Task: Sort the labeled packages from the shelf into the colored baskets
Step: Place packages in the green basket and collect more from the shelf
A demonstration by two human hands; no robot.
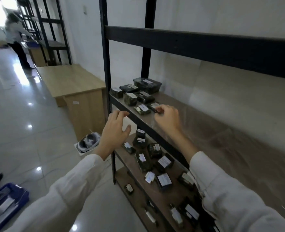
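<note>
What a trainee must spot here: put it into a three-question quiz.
1. Fill in: the basket on the floor is ____.
2. True or false: the left hand holds a package.
3. The right hand has its curled fingers on: A) a small package on the shelf; B) the basket; C) the left hand.
Key: 1 blue; 2 false; 3 A.

White walls (205,15), glossy tiled floor (21,118) — 1 wooden desk (71,81).
</note>
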